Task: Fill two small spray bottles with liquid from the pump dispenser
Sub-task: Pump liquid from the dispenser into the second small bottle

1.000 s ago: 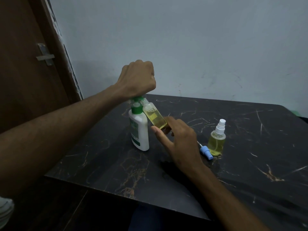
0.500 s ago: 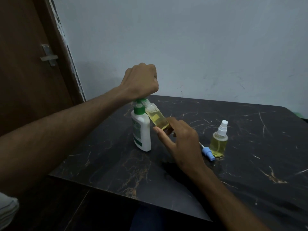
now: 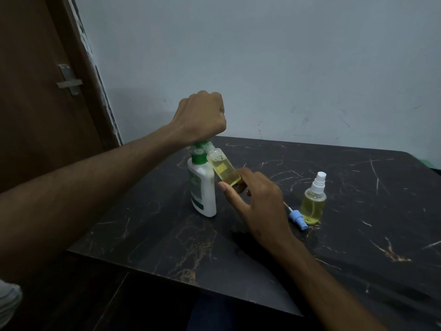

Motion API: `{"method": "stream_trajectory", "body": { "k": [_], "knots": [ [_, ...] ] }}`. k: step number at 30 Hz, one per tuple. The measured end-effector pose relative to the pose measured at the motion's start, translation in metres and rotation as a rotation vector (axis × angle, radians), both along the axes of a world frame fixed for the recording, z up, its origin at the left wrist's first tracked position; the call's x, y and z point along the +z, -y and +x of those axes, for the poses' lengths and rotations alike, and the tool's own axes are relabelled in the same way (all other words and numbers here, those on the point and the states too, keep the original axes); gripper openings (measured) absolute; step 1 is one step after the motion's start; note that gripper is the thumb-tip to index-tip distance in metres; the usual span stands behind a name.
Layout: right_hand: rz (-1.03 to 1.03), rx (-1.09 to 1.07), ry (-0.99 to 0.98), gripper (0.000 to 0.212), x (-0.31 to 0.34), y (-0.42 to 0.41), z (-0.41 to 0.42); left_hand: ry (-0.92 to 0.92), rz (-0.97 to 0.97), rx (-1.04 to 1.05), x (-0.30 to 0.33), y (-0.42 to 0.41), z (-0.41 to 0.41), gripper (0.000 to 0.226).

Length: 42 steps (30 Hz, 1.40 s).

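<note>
Dark marble-patterned table (image 3: 358, 271), pale veins and scratches across the top; its near-left corner juts toward the camera. Behind it a pale blue-grey wall (image 3: 262, 56); at left a brown door (image 3: 35, 115) with a metal latch (image 3: 69, 80).

Right of the work area: a capped spray bottle (image 3: 313, 201), white sprayer on, upright, yellow liquid to about the shoulder. Touching or just beside its base lies a loose blue sprayer head (image 3: 298, 217) on its side, its thin dip tube pointing back-left toward the right hand (image 3: 260, 201).

Pump dispenser (image 3: 202, 187) — white body, green collar, green label — stands upright near the table's left-centre. The left hand (image 3: 200, 118) sits on top of it as a closed fist, fingers curled down over the pump head; the head and nozzle are almost wholly hidden beneath it.

Open spray bottle (image 3: 223, 169) — clear, uncapped, long axis tilted, neck up-left under the fist at the nozzle, base down-right. Yellow liquid fills most of it, foam bubbles near the neck. The right hand pinches its base, thumb in front, other fingers behind; index finger extended. Whether the neck touches the nozzle cannot be made out.

Label print on the dispenser is unreadable in the dim light.
</note>
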State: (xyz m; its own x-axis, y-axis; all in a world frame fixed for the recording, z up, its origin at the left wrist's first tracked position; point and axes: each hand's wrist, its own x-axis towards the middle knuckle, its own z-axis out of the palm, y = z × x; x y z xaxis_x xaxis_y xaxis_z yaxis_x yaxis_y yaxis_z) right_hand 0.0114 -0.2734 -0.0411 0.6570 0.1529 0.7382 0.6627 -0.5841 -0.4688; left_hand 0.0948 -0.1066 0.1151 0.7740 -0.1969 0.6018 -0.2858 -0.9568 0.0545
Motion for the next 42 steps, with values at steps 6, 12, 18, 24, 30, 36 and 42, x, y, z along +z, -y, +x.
{"method": "stream_trajectory", "body": {
  "k": [6,12,18,24,30,36,42],
  "knots": [
    [0.003,0.008,-0.014,0.040,0.000,0.001,-0.001,-0.006,0.013,-0.002,0.004,0.004,-0.003,0.043],
    [-0.001,-0.001,-0.027,0.037,0.000,0.001,0.000,-0.040,-0.033,0.039,0.003,0.005,-0.005,0.022],
    [0.003,0.007,-0.029,0.039,0.001,0.000,-0.002,-0.074,-0.026,0.030,0.004,0.006,-0.009,0.017],
    [0.019,0.012,-0.018,0.040,0.001,0.001,-0.002,-0.092,-0.038,0.048,0.000,0.004,-0.009,0.016],
    [0.025,0.020,-0.006,0.042,0.000,0.001,-0.002,-0.139,0.001,0.024,0.005,0.007,-0.010,0.021],
    [0.006,0.008,-0.005,0.037,0.000,0.001,0.000,-0.161,-0.072,0.029,0.003,0.008,-0.013,0.020],
    [0.006,0.008,-0.002,0.032,0.000,0.000,-0.002,-0.162,-0.042,-0.002,0.007,0.007,-0.010,0.030]
  ]
}}
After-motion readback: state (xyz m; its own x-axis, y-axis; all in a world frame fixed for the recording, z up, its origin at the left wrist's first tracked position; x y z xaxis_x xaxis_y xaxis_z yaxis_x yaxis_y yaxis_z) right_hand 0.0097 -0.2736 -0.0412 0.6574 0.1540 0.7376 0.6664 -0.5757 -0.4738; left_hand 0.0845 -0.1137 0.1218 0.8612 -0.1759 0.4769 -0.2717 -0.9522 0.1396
